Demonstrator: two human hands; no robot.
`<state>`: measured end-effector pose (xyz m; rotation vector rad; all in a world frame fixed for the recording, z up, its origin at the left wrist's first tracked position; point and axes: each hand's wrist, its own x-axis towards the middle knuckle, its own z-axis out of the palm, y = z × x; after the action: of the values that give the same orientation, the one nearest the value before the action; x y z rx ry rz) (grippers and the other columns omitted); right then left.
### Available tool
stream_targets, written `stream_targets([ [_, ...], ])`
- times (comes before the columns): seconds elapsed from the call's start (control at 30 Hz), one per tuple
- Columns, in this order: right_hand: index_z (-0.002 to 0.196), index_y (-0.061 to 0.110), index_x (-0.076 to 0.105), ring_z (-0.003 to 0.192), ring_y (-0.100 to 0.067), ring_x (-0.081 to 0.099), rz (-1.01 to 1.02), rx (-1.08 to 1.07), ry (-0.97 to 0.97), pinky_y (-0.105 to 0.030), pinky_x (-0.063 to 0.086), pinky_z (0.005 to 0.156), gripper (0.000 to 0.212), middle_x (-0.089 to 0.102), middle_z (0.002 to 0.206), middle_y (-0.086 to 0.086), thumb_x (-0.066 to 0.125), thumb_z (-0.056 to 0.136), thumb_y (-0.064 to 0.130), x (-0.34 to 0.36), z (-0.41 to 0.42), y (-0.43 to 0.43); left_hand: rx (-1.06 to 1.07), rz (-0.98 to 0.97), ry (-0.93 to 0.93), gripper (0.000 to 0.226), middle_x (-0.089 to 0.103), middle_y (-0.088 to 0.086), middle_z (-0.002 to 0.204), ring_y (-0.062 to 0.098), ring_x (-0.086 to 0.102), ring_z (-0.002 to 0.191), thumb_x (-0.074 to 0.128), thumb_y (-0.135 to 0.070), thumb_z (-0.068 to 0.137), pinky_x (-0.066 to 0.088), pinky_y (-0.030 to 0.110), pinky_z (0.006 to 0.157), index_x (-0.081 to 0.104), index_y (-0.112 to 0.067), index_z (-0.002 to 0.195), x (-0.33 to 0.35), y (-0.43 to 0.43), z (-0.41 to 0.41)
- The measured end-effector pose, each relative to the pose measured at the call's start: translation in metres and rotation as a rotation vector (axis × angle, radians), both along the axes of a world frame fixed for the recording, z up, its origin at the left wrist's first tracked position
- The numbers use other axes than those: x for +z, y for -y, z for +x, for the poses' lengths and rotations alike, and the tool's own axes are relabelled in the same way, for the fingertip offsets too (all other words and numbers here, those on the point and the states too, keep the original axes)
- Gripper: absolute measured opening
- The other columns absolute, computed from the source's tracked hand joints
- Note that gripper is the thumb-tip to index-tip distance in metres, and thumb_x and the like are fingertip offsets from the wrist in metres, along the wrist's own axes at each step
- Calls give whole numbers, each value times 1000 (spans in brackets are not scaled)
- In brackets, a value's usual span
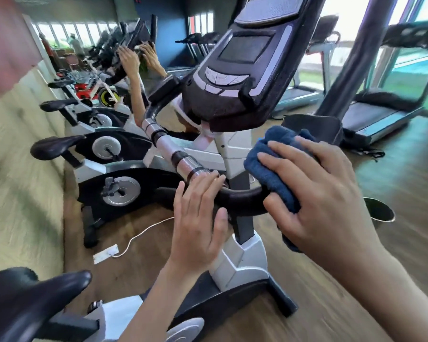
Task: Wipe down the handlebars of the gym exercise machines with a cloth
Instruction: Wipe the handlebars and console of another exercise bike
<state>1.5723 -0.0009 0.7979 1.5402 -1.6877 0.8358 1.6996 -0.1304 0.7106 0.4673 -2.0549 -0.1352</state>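
Cloth, blue terry: soft, light, bunches easily, best gripped wrapped round rigid handlebar, as right hand clasps it (thumb beneath); left hand flat-fingered on bar, holding nothing.

No text, brand, number or sign can be read here. The console of the nearest exercise bike has a row of pale buttons below its dark screen. Any markings on them are too blurred to make out, and the screen itself shows no legible figures. The other machines further back are too small and smeared to show any lettering.
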Motion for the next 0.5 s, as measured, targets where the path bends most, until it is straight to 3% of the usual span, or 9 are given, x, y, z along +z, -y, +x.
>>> stream_targets([
  [0.17,134,12,53,128,-32,39,-48,-103,-162,-50,29,112,46,53,139,-9,48,91,28,-29,14,-3,-85,62,42,47,39,6,148,18,27,142,30,-23,98,17,51,117,37,-9,141,-10,17,7],
  [0.37,144,16,33,140,-29,22,29,-127,-285,-45,18,117,51,32,148,-6,28,101,42,-74,22,6,-166,112,3,47,38,5,148,17,29,141,31,-21,96,15,51,117,34,-12,142,-13,27,5],
  [0.5,143,22,36,139,-27,28,-42,-256,-292,-44,25,114,55,35,147,-3,43,97,50,-84,28,38,-189,129,-29,48,36,3,149,14,25,142,31,-20,96,14,52,117,30,-16,144,-15,36,2],
])
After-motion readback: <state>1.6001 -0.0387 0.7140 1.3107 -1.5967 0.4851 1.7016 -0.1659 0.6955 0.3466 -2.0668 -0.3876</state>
